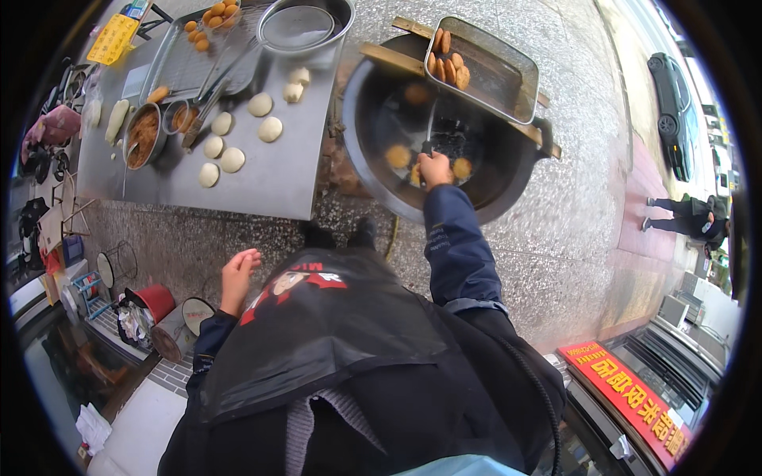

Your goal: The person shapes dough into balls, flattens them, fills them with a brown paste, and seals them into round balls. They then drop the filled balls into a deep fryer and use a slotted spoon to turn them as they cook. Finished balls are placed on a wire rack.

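Note:
My right hand (pixel 435 169) grips the dark handle of a metal cooking utensil (pixel 430 122) over a large wok of oil (pixel 381 172). Several golden cakes (pixel 397 156) lie in the oil, one partly hidden by my hand. My left hand (pixel 240 271) is raised beside my black apron (pixel 333 309), fingers loosely bent, holding nothing. Across the wok's far side, a wire-mesh basket (pixel 524 89) with several browned cakes (pixel 450 70) rests on wooden slats (pixel 393 58). Pale dough rounds (pixel 232 159) lie on the metal table (pixel 274 193) at the left.
On the table are a bowl of brown filling (pixel 143 140), a brush (pixel 191 135), a wire rack tray (pixel 238 77), eggs (pixel 217 15) and a steel basin (pixel 345 18). A red bucket (pixel 156 300) stands behind at left. A person (pixel 690 215) stands far right, near a parked car (pixel 673 113).

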`<state>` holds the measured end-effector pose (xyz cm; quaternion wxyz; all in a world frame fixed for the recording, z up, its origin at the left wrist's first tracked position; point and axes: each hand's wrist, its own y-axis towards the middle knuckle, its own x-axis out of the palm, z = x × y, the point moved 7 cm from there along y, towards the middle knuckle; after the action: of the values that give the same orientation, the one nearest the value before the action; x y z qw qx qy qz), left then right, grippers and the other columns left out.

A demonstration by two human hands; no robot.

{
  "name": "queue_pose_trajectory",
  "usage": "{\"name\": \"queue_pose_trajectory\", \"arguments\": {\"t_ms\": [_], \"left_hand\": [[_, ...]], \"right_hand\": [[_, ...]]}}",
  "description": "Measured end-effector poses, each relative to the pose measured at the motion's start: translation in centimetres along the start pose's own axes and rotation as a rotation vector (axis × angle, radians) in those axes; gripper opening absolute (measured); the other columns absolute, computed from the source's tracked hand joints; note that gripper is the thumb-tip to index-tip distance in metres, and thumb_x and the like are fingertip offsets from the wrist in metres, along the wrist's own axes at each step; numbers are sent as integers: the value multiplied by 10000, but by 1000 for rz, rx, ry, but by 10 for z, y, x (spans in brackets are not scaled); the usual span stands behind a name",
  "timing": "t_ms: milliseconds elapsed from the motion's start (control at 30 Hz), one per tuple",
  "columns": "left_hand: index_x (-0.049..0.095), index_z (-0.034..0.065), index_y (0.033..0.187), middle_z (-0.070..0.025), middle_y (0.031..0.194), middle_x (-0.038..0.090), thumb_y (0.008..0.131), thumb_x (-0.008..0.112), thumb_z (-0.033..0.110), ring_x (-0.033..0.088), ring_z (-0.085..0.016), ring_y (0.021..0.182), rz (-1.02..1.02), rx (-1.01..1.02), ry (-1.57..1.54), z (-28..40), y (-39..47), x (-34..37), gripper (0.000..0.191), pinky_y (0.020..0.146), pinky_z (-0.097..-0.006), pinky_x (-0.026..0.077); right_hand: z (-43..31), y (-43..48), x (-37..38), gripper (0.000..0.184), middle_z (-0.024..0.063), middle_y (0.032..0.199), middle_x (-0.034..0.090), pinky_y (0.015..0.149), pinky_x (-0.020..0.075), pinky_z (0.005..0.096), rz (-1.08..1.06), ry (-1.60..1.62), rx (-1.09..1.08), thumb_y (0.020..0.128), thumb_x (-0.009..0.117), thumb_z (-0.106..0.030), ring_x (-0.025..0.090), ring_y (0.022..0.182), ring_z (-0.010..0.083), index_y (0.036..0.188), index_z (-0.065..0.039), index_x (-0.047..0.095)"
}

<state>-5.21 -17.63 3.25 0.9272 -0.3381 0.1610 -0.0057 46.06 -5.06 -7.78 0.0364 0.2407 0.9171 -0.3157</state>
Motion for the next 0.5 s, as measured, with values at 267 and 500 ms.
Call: {"name": "queue_pose_trajectory", "arguments": {"t_ms": [267, 500], "left_hand": [[629, 26, 1177, -57, 1083, 691, 990, 502, 194, 637, -98, 933, -61, 18, -42, 5, 22, 4, 282, 772, -227, 462], [629, 20, 1173, -54, 1078, 690, 985, 505, 188, 636, -102, 941, -138, 19, -19, 19, 32, 20, 281, 784, -233, 465]], "right_hand": [[5, -93, -33, 70, 23, 671, 555, 453, 424, 252, -105, 157, 105, 889, 567, -73, 532, 537, 100, 886, -12, 602], [70, -151, -66, 243, 14, 628, 556, 447, 418, 283, -118, -170, 115, 872, 591, -88, 534, 494, 97, 1089, 11, 633]]}}
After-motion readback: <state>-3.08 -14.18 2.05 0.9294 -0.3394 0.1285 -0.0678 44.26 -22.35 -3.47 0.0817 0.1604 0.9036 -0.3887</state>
